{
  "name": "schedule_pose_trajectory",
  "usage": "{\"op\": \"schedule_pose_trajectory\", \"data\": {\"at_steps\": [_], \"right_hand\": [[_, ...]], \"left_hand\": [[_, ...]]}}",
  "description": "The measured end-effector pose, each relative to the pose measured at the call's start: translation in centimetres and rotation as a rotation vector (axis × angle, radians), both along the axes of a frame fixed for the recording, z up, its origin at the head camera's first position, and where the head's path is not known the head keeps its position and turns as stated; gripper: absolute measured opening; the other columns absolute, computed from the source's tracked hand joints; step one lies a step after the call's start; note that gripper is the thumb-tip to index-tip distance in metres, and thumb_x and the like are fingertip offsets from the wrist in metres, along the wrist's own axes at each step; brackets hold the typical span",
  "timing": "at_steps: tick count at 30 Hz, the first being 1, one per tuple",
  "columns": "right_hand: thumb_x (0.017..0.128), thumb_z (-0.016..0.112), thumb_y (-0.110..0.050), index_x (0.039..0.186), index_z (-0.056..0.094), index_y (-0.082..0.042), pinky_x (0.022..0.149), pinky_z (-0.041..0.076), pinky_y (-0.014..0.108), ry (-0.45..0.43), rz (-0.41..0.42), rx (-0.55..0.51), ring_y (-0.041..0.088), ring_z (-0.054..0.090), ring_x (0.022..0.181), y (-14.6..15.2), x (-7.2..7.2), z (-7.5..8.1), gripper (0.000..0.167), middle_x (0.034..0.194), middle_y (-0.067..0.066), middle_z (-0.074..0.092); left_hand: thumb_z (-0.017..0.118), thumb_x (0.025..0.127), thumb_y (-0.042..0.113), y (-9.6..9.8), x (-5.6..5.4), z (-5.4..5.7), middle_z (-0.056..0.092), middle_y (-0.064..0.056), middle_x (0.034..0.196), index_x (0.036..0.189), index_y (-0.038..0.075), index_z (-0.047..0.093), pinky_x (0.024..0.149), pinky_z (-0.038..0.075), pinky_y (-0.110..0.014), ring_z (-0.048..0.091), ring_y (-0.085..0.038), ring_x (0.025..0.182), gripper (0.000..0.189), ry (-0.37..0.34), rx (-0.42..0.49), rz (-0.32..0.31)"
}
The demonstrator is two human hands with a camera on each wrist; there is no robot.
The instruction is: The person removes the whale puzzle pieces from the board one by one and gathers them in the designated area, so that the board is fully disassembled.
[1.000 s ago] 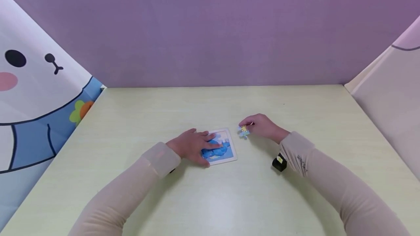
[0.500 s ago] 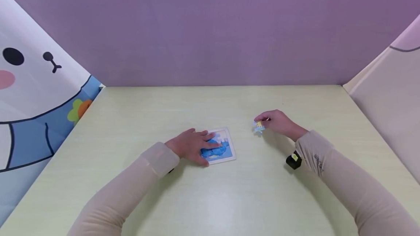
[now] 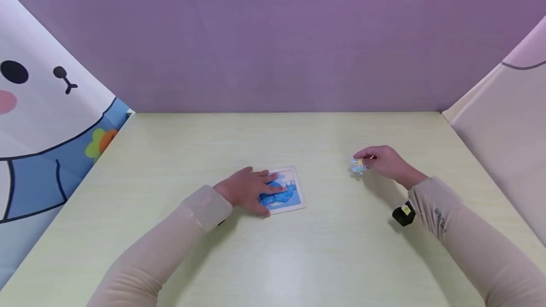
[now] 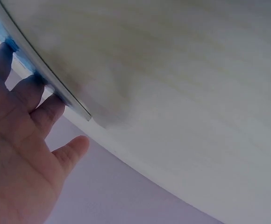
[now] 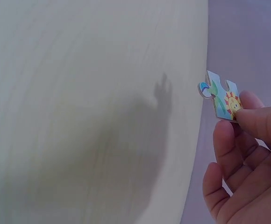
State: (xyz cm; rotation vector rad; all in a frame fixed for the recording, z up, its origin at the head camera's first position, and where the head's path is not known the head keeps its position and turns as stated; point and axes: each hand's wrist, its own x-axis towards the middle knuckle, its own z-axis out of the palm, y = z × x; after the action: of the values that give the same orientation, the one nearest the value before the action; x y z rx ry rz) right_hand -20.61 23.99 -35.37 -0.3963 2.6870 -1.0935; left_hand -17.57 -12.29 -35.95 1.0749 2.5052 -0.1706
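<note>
about midway between the table's (image 3: pixel 273 264) side edges, the left hand (image 3: pixel 246 190) lies spread on the puzzle board (image 3: pixel 298 187), gripping nothing, probably to steady it; the covered part is hard to judge. nearer the right edge, the right hand (image 3: pixel 386 161) pinches a sun-printed puzzle piece (image 5: pixel 223 99) by one side, perhaps leaving its knob free.

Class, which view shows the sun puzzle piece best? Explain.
The right wrist view: the puzzle piece appears largest, its printed sun clear, pinched by the right hand. The head view shows it small; the left wrist view lacks it.
</note>
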Motion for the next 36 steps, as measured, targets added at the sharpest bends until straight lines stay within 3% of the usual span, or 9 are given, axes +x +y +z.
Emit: {"op": "schedule_pose_trajectory", "data": {"at_steps": [5, 13, 22, 29, 36], "right_hand": [[0.097, 0.049, -0.003, 0.121, 0.060, 0.008, 0.080, 0.051, 0.039, -0.025, -0.036, -0.009, 0.027, 0.061, 0.095, 1.4, 0.3, -0.1, 0.028, 0.114, 0.022, 0.062], [0.098, 0.050, -0.007, 0.124, 0.057, 0.009, 0.078, 0.050, 0.034, -0.049, -0.091, -0.010, 0.014, 0.059, 0.089, 3.3, 0.2, -0.2, 0.032, 0.112, 0.020, 0.063], [0.098, 0.051, -0.007, 0.124, 0.056, 0.012, 0.080, 0.049, 0.032, 0.009, -0.123, -0.015, 0.005, 0.063, 0.082, 5.1, 0.4, -0.7, 0.033, 0.115, 0.026, 0.061], [0.098, 0.051, -0.009, 0.125, 0.054, 0.013, 0.082, 0.045, 0.044, 0.021, -0.151, 0.001, -0.004, 0.059, 0.076, 6.8, 1.4, -0.2, 0.035, 0.113, 0.024, 0.063], [0.099, 0.051, -0.011, 0.125, 0.052, 0.014, 0.081, 0.041, 0.048, 0.020, -0.184, 0.011, -0.008, 0.056, 0.073, 8.6, 2.1, 0.0, 0.037, 0.097, 0.004, 0.069]], "left_hand": [[0.055, 0.086, 0.057, 0.0, -0.1, -0.2, 0.023, -0.001, 0.158, 0.149, 0.035, 0.033, 0.108, 0.023, -0.057, 0.024, -0.026, 0.143, 0.071, 0.012, -0.019, -0.002], [0.056, 0.086, 0.057, -0.1, 0.1, -0.2, 0.024, -0.002, 0.157, 0.149, 0.033, 0.034, 0.108, 0.024, -0.056, 0.025, -0.027, 0.142, 0.071, 0.024, -0.025, -0.004], [0.053, 0.087, 0.058, -0.3, 0.1, -0.2, 0.023, -0.002, 0.158, 0.150, 0.034, 0.032, 0.108, 0.025, -0.056, 0.024, -0.027, 0.143, 0.070, 0.031, -0.038, -0.007], [0.054, 0.086, 0.058, -0.2, 0.4, -0.2, 0.025, -0.003, 0.157, 0.149, 0.033, 0.034, 0.108, 0.025, -0.056, 0.025, -0.027, 0.142, 0.070, 0.022, -0.020, -0.010], [0.053, 0.086, 0.058, -0.2, 0.4, -0.3, 0.024, -0.002, 0.157, 0.149, 0.035, 0.033, 0.108, 0.024, -0.056, 0.023, -0.027, 0.143, 0.070, 0.019, -0.016, -0.009]]}}
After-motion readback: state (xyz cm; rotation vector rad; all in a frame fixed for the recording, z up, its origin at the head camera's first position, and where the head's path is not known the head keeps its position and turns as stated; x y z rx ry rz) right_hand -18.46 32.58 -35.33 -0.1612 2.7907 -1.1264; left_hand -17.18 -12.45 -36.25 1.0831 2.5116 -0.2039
